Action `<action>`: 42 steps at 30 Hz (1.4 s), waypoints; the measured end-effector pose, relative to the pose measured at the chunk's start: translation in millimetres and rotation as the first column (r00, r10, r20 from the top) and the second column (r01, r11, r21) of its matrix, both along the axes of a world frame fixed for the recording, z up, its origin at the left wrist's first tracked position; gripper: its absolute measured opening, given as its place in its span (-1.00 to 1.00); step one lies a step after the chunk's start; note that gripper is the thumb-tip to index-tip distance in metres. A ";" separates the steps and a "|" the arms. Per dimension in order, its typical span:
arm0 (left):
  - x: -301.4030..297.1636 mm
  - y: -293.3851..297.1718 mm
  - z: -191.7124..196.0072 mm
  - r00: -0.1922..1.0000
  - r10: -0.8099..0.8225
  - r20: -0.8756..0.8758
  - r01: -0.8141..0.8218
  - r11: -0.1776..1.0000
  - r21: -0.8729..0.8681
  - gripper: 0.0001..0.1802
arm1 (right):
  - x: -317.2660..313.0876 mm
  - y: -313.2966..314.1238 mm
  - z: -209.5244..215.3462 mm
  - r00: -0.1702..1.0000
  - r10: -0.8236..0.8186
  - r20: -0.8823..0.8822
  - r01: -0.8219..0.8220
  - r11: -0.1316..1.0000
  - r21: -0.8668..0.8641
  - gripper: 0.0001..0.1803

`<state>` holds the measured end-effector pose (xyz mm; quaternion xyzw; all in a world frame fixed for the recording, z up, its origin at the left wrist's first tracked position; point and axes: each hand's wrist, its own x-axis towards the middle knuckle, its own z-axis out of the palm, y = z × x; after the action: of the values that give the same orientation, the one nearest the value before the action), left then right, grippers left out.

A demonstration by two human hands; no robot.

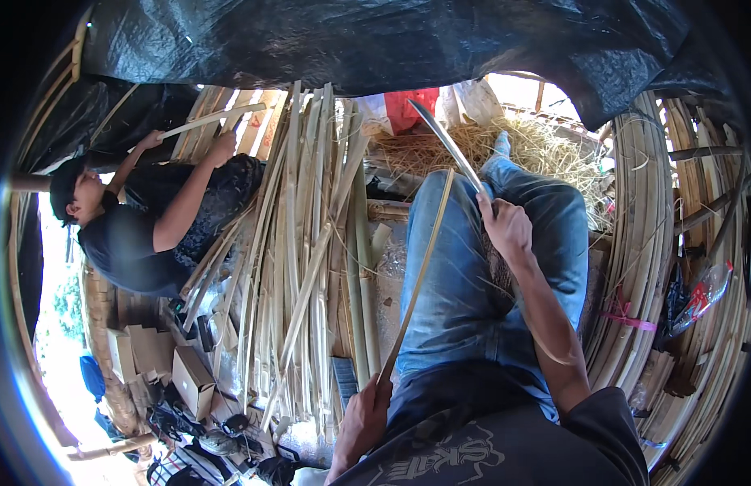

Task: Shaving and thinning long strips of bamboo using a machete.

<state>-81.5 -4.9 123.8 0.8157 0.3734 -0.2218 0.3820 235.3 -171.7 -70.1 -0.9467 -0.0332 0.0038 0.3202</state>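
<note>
Head view, left to right. A co-worker (140, 219) in a dark shirt sits at far left, both hands up on a bamboo strip of their own, well apart from the wearer. Between the two lies a heap of split bamboo slats (310, 243), with cardboard boxes (193, 377) at its lower left. The left hand (367, 417) is closed, fingers wrapped round the lower end of a thin bamboo strip (420, 271), which runs up across the left thigh of the blue jeans (464, 275) to meet the blade. The right hand (506, 227) is shut on the handle of a long curved knife (448, 146), blade pointing up and away over the knee. Risks, as judged: the edge works just above the leg, so a slip or sudden split could carry it into the thigh; the strip may whip or splinter in the left palm; straw (537, 146) underfoot gives poor footing.
</note>
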 end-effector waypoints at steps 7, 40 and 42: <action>13.6 8.1 -16.7 0.946 0.321 -0.035 -0.288 0.790 -0.541 -0.65 | -23.0 1.2 2.2 0.995 0.069 -0.077 -0.064 0.996 0.066 -0.31; 89.2 -2.1 -79.1 0.885 -0.089 0.457 0.067 0.996 0.064 -0.69 | -81.0 -6.3 48.9 0.763 0.526 0.374 -0.551 0.833 -0.049 -0.38; 88.5 -1.7 -80.6 0.900 -0.137 0.414 0.088 0.987 0.135 -0.69 | -75.3 -7.3 46.0 0.761 0.512 0.398 -0.528 0.846 -0.079 -0.36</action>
<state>7.0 -6.6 43.2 0.8848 0.2461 -0.0405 0.3936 160.0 -179.0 -24.2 -0.8738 -0.3596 -0.1039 0.3104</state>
